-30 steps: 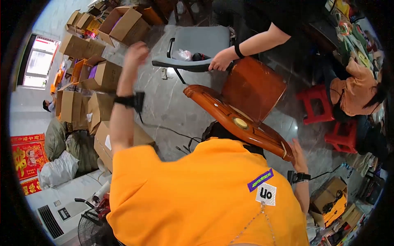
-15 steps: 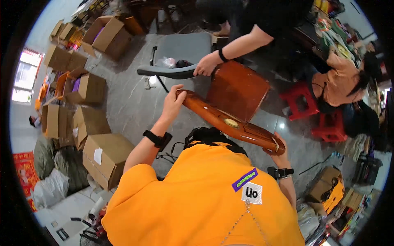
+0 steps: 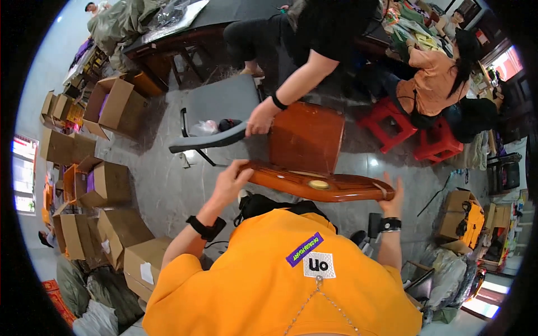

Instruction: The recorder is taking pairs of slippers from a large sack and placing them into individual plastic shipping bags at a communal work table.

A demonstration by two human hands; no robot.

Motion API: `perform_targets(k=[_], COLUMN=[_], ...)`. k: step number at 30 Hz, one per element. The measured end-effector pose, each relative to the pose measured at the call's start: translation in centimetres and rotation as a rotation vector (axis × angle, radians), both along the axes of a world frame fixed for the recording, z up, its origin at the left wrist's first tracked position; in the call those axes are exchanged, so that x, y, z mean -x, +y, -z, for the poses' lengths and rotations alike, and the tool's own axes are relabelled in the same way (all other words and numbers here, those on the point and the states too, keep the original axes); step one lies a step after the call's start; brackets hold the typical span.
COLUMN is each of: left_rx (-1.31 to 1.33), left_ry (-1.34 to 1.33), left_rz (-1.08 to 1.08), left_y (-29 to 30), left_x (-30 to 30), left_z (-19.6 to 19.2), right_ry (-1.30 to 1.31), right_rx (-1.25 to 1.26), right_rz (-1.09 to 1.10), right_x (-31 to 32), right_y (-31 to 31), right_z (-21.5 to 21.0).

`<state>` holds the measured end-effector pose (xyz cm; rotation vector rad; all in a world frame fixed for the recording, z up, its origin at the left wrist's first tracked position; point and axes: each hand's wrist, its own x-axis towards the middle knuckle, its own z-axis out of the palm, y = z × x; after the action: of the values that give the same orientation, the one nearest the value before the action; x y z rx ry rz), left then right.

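Observation:
I hold a glossy reddish-brown wooden chair by the curved top rail of its back [image 3: 280, 178], which has a gold oval inlay [image 3: 318, 184]. My left hand [image 3: 228, 182] is closed round the rail's left end. At the right end, my right hand [image 3: 392, 196] grips the rail, its fingers partly hidden behind it. Beyond the rail shows the chair's flat wooden seat [image 3: 305, 137]; its legs are hidden. Just ahead to the left stands a grey padded chair [image 3: 221, 98] with a clear plastic bag [image 3: 204, 128] and a dark item on its seat. Another person's hand [image 3: 260, 117] holds that chair's back.
Open cardboard boxes [image 3: 115, 106] line the left side. Red plastic stools [image 3: 389, 123] stand at the right, with a person in an orange top [image 3: 431, 84] seated there. A dark table [image 3: 218, 14] is at the back. More boxes and bags [image 3: 457, 215] lie at the lower right.
My view has turned, bringing the back table into sight. The wooden chair's top rail has swung from slanted to nearly level. Both hands keep their hold; the other person still grips the grey chair.

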<state>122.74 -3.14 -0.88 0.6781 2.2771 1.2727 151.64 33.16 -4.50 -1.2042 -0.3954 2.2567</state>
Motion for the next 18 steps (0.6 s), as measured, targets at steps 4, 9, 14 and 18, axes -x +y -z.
perform_targets(k=[4, 9, 14, 18], left_rx=[0.005, 0.081, 0.127, 0.281], left_ry=[-0.088, 0.018, -0.013, -0.099], left_rz=[0.373, 0.694, 0.709, 0.690], left_y=[-1.8, -5.1, -9.4, -13.1], left_x=[2.4, 6.6, 10.2, 11.2], left_z=[-1.4, -1.0, 2.4, 3.6], right_ry=[-0.048, -0.042, -0.169, -0.144], right_rx=[-0.083, -0.396, -0.356, -0.261], right_rz=[0.305, 0.436, 0.349, 0.371], right_x=[0.9, 4.0, 9.7, 10.5], right_y=[-0.6, -4.8, -11.0, -12.2], right_z=[0.7, 1.0, 0.6, -0.8])
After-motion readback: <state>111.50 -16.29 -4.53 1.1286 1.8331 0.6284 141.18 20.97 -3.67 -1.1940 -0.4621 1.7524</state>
